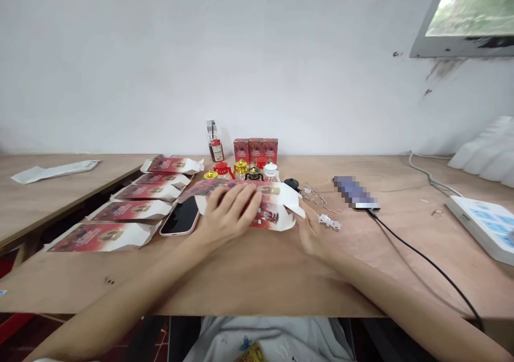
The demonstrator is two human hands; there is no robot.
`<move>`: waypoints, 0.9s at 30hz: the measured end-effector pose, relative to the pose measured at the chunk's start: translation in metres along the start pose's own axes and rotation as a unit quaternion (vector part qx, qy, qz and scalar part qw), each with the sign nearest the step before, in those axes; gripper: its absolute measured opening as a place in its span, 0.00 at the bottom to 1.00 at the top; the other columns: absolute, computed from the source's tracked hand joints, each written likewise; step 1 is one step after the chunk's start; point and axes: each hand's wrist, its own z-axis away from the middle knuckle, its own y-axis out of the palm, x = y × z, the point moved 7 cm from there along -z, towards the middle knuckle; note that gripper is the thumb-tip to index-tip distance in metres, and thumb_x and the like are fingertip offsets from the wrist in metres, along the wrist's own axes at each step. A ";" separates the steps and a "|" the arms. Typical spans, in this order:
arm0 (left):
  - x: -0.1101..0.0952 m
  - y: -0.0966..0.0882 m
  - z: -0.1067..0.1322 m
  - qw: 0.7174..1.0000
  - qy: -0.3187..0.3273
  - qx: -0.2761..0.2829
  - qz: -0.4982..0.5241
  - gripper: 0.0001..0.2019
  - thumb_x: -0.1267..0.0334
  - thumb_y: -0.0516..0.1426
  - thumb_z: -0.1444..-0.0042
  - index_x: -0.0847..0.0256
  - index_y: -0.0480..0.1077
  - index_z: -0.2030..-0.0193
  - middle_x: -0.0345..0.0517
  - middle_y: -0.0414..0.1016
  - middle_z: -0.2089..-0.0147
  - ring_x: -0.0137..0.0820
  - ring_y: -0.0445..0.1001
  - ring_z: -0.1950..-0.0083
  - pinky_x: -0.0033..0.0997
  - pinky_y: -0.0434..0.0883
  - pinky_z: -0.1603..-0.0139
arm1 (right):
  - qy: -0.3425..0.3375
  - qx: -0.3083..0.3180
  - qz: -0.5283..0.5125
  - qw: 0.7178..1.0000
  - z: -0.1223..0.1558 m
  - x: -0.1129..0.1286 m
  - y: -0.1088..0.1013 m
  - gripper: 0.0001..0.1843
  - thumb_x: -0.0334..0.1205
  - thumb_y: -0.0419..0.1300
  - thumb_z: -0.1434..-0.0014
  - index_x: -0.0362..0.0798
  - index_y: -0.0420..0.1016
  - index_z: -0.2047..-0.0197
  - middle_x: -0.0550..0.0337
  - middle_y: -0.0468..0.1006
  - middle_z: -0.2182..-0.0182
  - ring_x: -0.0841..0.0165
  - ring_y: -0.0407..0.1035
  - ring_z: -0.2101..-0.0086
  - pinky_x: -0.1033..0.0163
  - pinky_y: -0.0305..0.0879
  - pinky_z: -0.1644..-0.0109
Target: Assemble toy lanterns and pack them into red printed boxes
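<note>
Red printed carton [265,218] lies under our loosely extended left hand [228,210], seemingly steadied; our right hand [311,232] meets its right-end flaps [292,201], grip unclear.

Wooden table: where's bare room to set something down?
Bare table shows between left forearm and right forearm, and between right forearm and black cable. Crowded: cartons and a phone left of the left hand; small ornaments and red boxes beyond the held carton.
</note>
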 end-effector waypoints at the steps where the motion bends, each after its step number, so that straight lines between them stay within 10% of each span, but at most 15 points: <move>1: -0.007 0.005 0.001 1.000 0.002 0.007 0.010 0.13 0.61 0.54 0.43 0.61 0.64 0.52 0.53 0.76 0.54 0.38 0.71 0.52 0.40 0.61 0.51 | 0.031 0.009 -0.006 0.999 -0.002 -0.005 0.000 0.18 0.49 0.47 0.37 0.51 0.75 0.65 0.57 0.76 0.68 0.63 0.70 0.64 0.57 0.68 0.59; 12: -0.013 0.034 0.017 0.961 -0.001 0.173 0.216 0.27 0.57 0.57 0.47 0.46 0.58 0.39 0.57 0.61 0.40 0.46 0.62 0.42 0.50 0.59 0.46 | 0.041 0.126 -0.047 0.990 -0.006 -0.003 0.011 0.15 0.35 0.60 0.48 0.50 0.73 0.55 0.52 0.69 0.48 0.61 0.66 0.49 0.53 0.63 0.45; 19: -0.007 0.041 0.028 0.968 -0.032 0.135 0.209 0.25 0.61 0.56 0.47 0.48 0.61 0.41 0.54 0.65 0.44 0.43 0.65 0.47 0.43 0.64 0.51 | 0.044 0.030 -0.022 0.998 -0.005 -0.005 0.000 0.12 0.33 0.59 0.45 0.53 0.72 0.57 0.53 0.62 0.43 0.60 0.58 0.42 0.54 0.67 0.48; 27: -0.004 0.044 0.032 0.971 -0.041 0.131 0.197 0.25 0.60 0.56 0.47 0.53 0.61 0.40 0.56 0.66 0.47 0.42 0.67 0.50 0.41 0.65 0.53 | 0.192 0.092 -0.206 0.955 0.001 -0.026 0.020 0.28 0.37 0.67 0.54 0.54 0.61 0.51 0.58 0.69 0.52 0.67 0.70 0.58 0.58 0.71 0.55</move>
